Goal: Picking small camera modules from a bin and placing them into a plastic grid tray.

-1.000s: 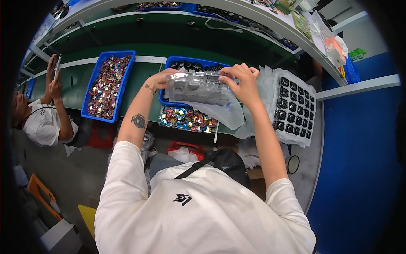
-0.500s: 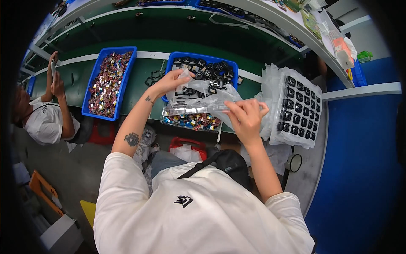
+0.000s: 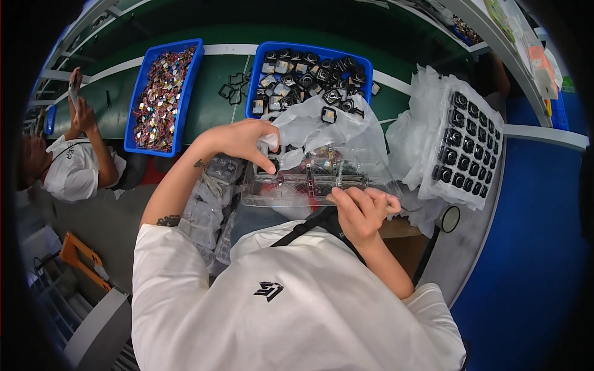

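A clear plastic tray with moulded compartments (image 3: pixel 294 196) is held in front of my chest, and the bin contents show through it. My right hand (image 3: pixel 365 216) grips its near right edge, thumb and fingers closed on it. My left hand (image 3: pixel 244 145) is curled at the far left of the tray with a crumpled piece of thin white plastic film (image 3: pixel 365 127) between thumb and fingers. The thumb touches the tray or lies right above it. The film spreads over the tray's far side. A small square black-framed part (image 3: pixel 328 115) lies on the film.
A blue bin (image 3: pixel 254 74) of black watch-like housings stands beyond my hands; another blue bin (image 3: pixel 197 68) holds small colourful parts. At right are stacked film-wrapped trays (image 3: pixel 461 139) of black parts. Loose black frames (image 3: pixel 234 88) lie between the bins. A co-worker (image 3: pixel 71 161) sits at left.
The tray has come down nearer my body and shows more of its face. My left hand has moved down to its edge, the film still in it. The whole view has shifted slightly.
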A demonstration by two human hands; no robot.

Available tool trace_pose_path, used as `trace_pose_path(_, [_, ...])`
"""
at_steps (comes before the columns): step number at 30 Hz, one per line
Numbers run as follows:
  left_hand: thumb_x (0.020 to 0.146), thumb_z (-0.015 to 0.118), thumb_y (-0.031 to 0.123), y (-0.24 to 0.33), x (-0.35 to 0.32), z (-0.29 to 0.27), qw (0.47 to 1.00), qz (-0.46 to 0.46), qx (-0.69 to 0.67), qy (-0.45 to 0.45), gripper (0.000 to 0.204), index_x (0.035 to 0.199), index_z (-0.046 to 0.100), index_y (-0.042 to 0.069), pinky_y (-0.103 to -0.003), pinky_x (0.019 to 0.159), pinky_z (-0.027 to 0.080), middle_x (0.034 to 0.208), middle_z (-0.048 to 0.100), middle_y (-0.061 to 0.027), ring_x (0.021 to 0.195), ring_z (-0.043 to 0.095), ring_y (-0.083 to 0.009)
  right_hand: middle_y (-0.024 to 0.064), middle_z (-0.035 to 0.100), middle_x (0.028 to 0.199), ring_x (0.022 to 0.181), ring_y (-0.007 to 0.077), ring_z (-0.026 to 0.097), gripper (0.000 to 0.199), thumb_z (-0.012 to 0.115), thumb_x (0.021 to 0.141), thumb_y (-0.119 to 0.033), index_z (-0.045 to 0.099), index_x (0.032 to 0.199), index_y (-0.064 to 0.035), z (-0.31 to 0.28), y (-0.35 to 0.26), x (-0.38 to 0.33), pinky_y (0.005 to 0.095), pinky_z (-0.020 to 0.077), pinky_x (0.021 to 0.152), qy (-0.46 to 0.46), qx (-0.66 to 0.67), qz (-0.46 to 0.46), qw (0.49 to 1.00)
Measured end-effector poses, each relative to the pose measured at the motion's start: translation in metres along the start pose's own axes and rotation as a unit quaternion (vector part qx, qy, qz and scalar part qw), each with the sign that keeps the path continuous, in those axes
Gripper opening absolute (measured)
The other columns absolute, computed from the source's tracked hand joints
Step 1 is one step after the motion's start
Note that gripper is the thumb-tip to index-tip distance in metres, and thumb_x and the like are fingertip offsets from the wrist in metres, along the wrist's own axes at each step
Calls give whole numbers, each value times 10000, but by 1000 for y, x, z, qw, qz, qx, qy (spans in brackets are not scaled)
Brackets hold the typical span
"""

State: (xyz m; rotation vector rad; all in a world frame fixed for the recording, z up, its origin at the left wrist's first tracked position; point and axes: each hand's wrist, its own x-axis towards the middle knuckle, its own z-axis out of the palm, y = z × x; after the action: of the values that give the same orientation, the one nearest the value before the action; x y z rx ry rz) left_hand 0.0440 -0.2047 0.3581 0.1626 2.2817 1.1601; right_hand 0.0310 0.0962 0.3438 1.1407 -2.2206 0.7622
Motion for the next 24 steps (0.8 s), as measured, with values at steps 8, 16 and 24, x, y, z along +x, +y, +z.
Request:
trace_pose_path(8, [658, 687, 144, -7, -13, -7, 983, 41, -157, -88, 376, 1007, 626, 17, -312, 882, 418, 1057, 593, -93, 1009, 546, -224, -90, 545, 787, 739, 126, 467, 214, 746, 658, -189, 679, 861, -209, 2, 5, 18, 337, 221, 776, 18, 19, 52, 998])
trace_pose_path(16, [734, 666, 48, -7, -12, 30, 912, 25, -184, 365, 320, 1049, 654, -11, -286, 866, 455, 1044, 644, -111, 984, 598, -170, -74, 566, 760, 737, 124, 474, 193, 725, 687, -161, 676, 871, -191, 12, 13, 70, 353, 218, 782, 5, 23, 94, 995])
trace_pose_path(24, [758, 715, 165, 3, 33, 26, 799, -78, -77, 592, 180, 802, 700, -8, -223, 481, 390, 590, 619, -18, 529, 507, -39, -77, 559, 706, 719, 124, 467, 132, 730, 711, -205, 666, 824, -179, 28, 21, 93, 364, 219, 758, 41, 7, 73, 996])
